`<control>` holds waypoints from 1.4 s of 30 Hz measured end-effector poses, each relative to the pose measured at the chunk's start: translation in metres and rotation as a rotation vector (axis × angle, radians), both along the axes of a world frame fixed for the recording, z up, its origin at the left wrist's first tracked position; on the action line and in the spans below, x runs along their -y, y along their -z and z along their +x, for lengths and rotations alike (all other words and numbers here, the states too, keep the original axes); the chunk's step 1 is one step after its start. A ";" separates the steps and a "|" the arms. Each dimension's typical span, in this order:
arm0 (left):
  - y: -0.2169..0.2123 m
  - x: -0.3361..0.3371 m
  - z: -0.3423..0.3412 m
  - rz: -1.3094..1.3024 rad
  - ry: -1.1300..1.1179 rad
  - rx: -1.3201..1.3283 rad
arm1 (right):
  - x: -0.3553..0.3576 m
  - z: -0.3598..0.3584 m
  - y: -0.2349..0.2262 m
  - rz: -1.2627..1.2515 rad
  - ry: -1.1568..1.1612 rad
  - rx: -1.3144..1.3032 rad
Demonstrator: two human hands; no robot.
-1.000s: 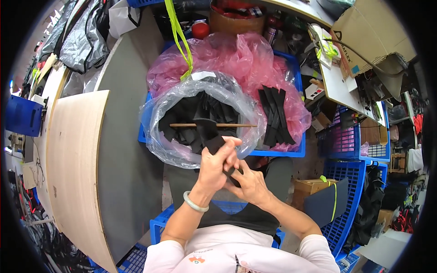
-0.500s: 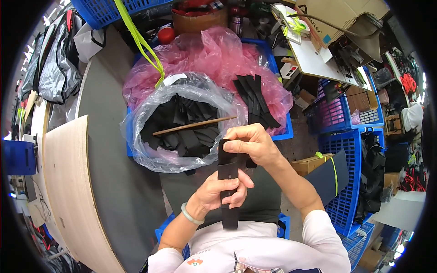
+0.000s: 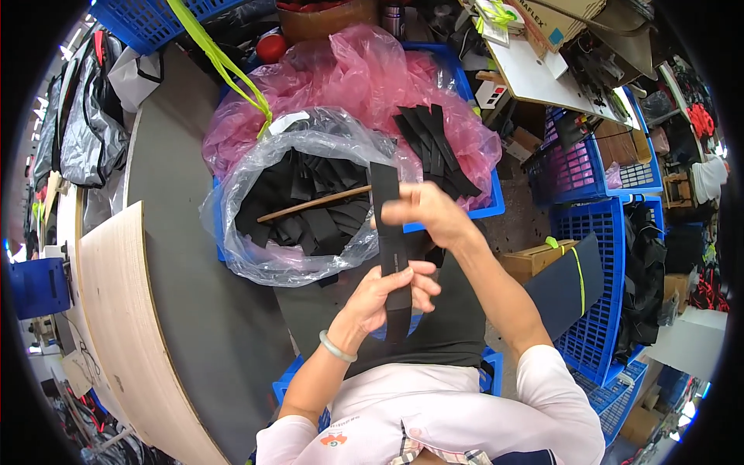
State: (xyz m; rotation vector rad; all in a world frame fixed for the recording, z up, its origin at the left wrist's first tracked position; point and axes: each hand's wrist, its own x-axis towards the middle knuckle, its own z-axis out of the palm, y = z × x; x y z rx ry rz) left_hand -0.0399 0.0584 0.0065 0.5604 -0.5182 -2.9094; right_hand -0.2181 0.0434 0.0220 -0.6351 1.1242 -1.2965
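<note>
A long black fabric strip (image 3: pixel 394 256) stands upright in front of my body, its lower end bending near my lap. My left hand (image 3: pixel 387 294) is closed around its lower part, thumb across the front. At the strip's upper part is my right hand (image 3: pixel 426 215), its fingers smeared by motion; whether they grip the strip I cannot tell. Just beyond, a clear plastic bag (image 3: pixel 240 260) lies open with many black pieces (image 3: pixel 322 229) inside. A thin wooden stick (image 3: pixel 314 204) rests across them, its right end meeting the strip's edge in view.
Several black strips (image 3: pixel 434 147) lie on pink plastic film (image 3: pixel 341 77) in a blue crate (image 3: pixel 490 203). A yellow-green band (image 3: pixel 225 66) hangs over the bag. To the left are a grey surface (image 3: pixel 194 310) and a wooden board (image 3: pixel 116 310); blue crates (image 3: pixel 577 310) stand at the right.
The strip's folded top is now straightened and reaches higher. My right hand has shifted slightly up and right from the pinched top; my left hand still holds lower down. The view has shifted slightly.
</note>
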 end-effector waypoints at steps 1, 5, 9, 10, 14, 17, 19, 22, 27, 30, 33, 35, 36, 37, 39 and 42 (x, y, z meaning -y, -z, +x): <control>-0.002 0.002 -0.006 -0.008 -0.019 0.038 | -0.012 0.003 0.004 0.048 -0.093 -0.055; 0.003 -0.004 -0.016 -0.030 -0.033 0.108 | -0.023 -0.006 0.014 0.105 -0.102 -0.099; 0.011 -0.007 -0.020 -0.118 -0.026 0.190 | -0.020 -0.016 0.024 0.119 0.002 -0.162; 0.013 -0.006 -0.025 -0.147 -0.033 0.224 | -0.017 -0.016 0.025 0.134 0.053 -0.175; 0.030 0.007 -0.069 -0.228 -0.286 0.241 | 0.005 -0.030 0.039 0.136 0.150 0.040; 0.041 0.023 -0.083 -0.268 -0.217 0.276 | 0.022 -0.071 0.060 0.053 0.160 -0.252; 0.047 0.028 -0.075 -0.369 -0.284 0.354 | 0.046 -0.111 0.081 0.053 0.219 -0.312; 0.062 0.051 -0.036 -0.527 -0.545 0.506 | 0.079 -0.142 0.105 0.147 0.233 -0.402; 0.108 0.132 0.047 -0.646 -1.056 1.002 | 0.091 -0.141 0.161 -0.029 0.504 -1.184; 0.123 0.166 0.080 -0.564 -1.220 1.196 | 0.084 -0.099 0.130 -0.013 0.372 -0.862; 0.145 0.178 0.094 -0.694 -1.176 1.254 | 0.081 -0.054 0.106 0.011 0.276 -0.731; 0.140 0.181 0.072 -0.910 -1.084 1.314 | 0.076 -0.033 0.100 -0.038 0.252 -0.685; 0.141 0.183 0.063 -0.968 -0.965 1.348 | 0.074 -0.023 0.097 -0.055 0.231 -0.737; 0.142 0.186 0.056 -1.240 -0.821 1.459 | 0.074 -0.010 0.094 -0.116 0.165 -0.756; 0.142 0.190 0.052 -1.513 -0.655 1.549 | 0.071 0.016 0.090 -0.149 0.013 -0.719; 0.138 0.186 0.053 -1.256 -0.492 1.588 | 0.057 0.040 0.089 -0.027 0.027 -0.560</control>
